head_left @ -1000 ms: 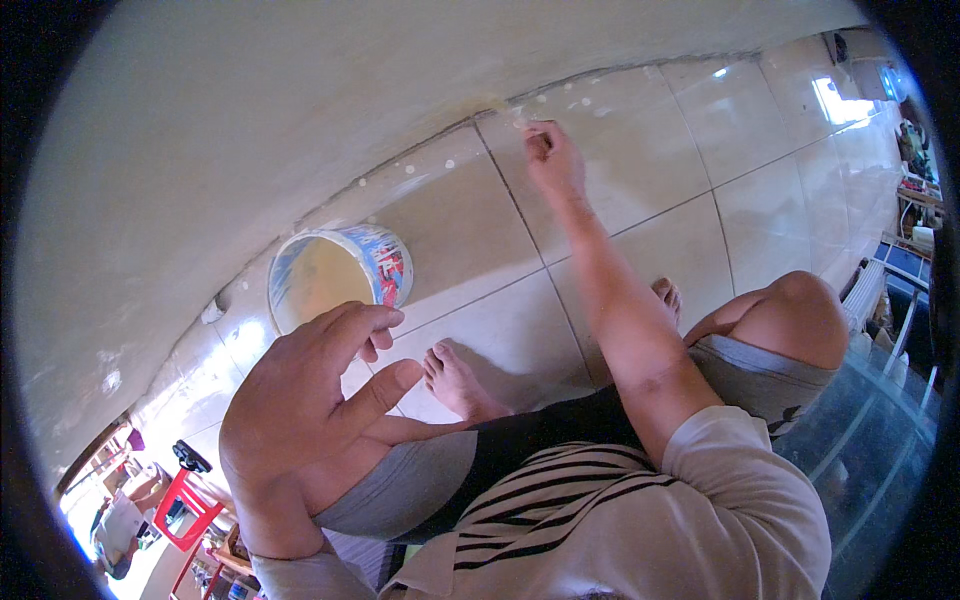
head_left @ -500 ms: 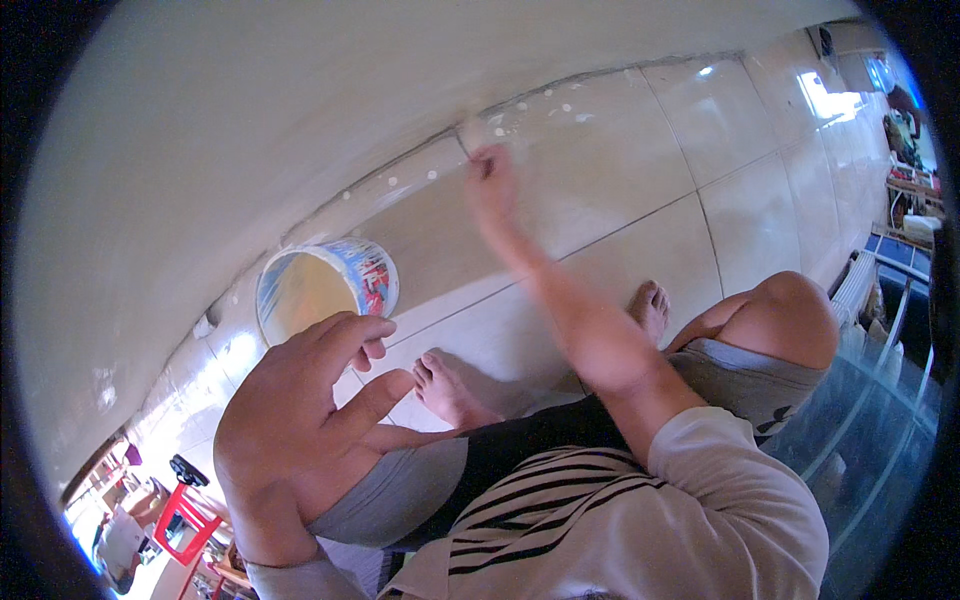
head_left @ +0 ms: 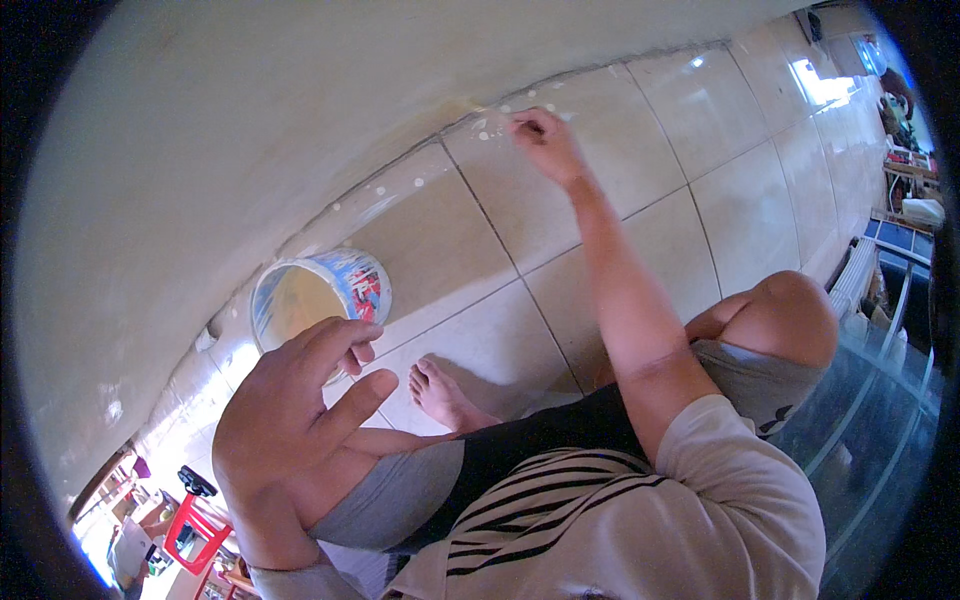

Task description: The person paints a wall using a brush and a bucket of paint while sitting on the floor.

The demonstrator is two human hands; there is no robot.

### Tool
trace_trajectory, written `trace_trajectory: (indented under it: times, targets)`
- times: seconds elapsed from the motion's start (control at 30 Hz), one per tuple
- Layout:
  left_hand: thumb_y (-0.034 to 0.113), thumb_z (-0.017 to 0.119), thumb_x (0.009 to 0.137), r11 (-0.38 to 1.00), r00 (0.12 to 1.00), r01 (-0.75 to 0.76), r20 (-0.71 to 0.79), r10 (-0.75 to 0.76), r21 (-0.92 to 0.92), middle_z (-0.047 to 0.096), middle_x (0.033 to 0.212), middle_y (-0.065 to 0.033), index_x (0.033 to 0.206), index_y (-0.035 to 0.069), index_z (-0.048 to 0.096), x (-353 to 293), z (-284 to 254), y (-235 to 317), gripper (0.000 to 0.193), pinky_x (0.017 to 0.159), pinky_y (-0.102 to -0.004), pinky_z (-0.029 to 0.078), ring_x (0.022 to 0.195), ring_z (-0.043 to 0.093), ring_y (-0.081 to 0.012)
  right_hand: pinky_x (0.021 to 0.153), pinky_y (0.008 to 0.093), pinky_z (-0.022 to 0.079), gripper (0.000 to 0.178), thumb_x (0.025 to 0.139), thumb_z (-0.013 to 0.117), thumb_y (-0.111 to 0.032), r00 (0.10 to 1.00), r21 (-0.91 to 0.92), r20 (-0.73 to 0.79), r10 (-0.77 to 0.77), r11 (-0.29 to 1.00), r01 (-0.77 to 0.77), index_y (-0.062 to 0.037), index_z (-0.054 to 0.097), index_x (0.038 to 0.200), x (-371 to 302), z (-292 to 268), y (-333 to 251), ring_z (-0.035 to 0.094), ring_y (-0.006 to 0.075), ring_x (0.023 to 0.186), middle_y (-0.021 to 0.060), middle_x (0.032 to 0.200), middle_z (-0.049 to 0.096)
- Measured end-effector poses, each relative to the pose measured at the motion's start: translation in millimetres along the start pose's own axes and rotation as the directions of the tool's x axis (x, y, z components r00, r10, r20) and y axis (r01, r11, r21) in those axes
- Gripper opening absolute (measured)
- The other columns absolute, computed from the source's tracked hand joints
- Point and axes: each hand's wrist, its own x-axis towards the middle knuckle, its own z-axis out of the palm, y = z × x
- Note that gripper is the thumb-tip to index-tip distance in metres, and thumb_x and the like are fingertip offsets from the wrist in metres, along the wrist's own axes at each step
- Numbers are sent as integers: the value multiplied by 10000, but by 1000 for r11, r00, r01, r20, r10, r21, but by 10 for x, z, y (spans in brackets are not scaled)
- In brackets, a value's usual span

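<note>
My right hand (head_left: 548, 140) is stretched out to the foot of the wall, its fingers closed round a pale, brush-like tool (head_left: 490, 112) that motion blurs. The tool's far end meets the wall just above the floor line. Over my left knee lies my left hand (head_left: 300, 385), holding nothing, fingers loosely bent and thumb apart. Just beyond it a paint bucket (head_left: 368, 285), white and blue with red marks and streaks down its side, stands against the wall. Cream-coloured liquid (head_left: 305, 300) shows inside; my left hand covers part of its near side.
The cream wall (head_left: 250, 130) runs along the far side. White drops (head_left: 380, 190) spot the floor tiles (head_left: 420, 235) beside it. My bare left foot (head_left: 440, 395) is near the bucket. A red plastic chair (head_left: 195, 530) stands lower left, a glass-topped rack (head_left: 850, 440) right.
My right hand has moved right and a little farther along the wall base with the brush-like tool. The view has shifted slightly; my left hand stays over the knee.
</note>
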Motion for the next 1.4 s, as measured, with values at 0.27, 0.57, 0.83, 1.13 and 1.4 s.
trace_trajectory:
  times: [0.27, 0.57, 0.83, 1.13, 1.4]
  targets:
    - [401, 609, 860, 996, 996, 88, -15, -88, 23, 618, 929, -134, 1088, 20, 582, -23, -29, 144, 445, 763, -363, 476, 876, 610, -273, 633, 311, 469, 205, 893, 602, -193, 765, 200, -526, 371, 928, -313, -29, 581, 1015, 18, -363, 646, 589, 181, 684, 87, 755, 629]
    - [373, 618, 867, 979, 963, 168, -229, -139, 112, 634, 938, -141, 1081, 56, 594, -93, -20, 193, 383, 758, -353, 481, 871, 626, -278, 544, 353, 461, 168, 914, 556, -178, 897, 81, -398, 191, 982, -174, -51, 493, 1003, -444, 1129, -300, 549, 181, 603, 92, 709, 574]
    - [261, 516, 956, 989, 942, 131, -318, -103, 69, 623, 900, -99, 1055, 8, 589, -219, -464, -284, 281, 806, -313, 478, 867, 612, -181, 689, 435, 479, 203, 900, 524, -199, 940, -190, 219, 262, 956, -222, -31, 543, 1014, -813, 1310, -1263, 624, 379, 795, 213, 826, 637]
    - [298, 461, 986, 980, 890, 198, -417, -183, -8, 591, 764, -42, 946, 13, 597, -402, -679, -563, 319, 698, -272, 456, 744, 566, -128, 713, 407, 491, 180, 887, 517, -149, 811, -162, 576, -107, 957, 241, -9, 599, 966, -520, 713, -2469, 644, 336, 823, 191, 925, 654]
    - [316, 478, 978, 986, 758, 53, -637, -141, -156, 567, 684, -5, 927, 10, 615, -504, -752, -531, 339, 593, -221, 408, 657, 525, -70, 747, 412, 521, 161, 813, 576, -100, 561, -146, 766, -313, 766, 626, 3, 614, 931, -997, 1256, -2869, 639, 319, 808, 172, 890, 642]
